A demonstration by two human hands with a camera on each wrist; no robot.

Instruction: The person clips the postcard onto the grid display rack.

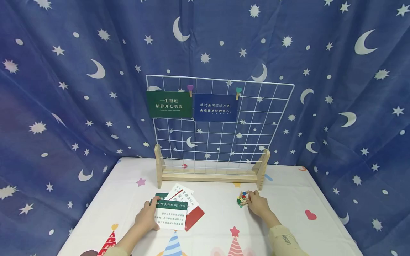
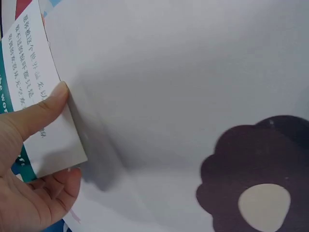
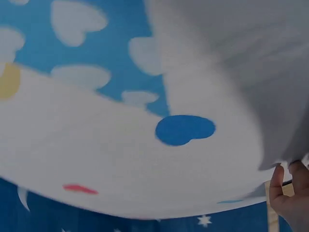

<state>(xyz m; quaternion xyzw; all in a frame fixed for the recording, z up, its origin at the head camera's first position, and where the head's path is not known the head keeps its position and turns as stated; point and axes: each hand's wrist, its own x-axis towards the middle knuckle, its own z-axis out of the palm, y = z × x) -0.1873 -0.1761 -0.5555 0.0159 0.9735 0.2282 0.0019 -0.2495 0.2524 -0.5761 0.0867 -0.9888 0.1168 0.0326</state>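
Observation:
My left hand (image 1: 146,216) grips a white postcard with a green band (image 1: 169,217), thumb on its face and fingers beneath, as the left wrist view shows. Under and beside it lie several other cards, among them a red card (image 1: 194,217) and a white card (image 1: 189,200). On the right, my right hand (image 1: 258,204) has its fingertips at a small pile of wooden clips (image 1: 242,200) with coloured tops. Whether a clip is between those fingertips is hidden. In the right wrist view the right hand (image 3: 291,193) shows only at the edge, fingers bent.
A white wire grid (image 1: 221,142) on a wooden stand (image 1: 208,176) stands at the back. A green card (image 1: 169,104) and a blue card (image 1: 216,107) hang on it, near a purple heart clip (image 1: 190,89) and a teal heart clip (image 1: 238,91). A starry curtain (image 1: 205,42) surrounds the table.

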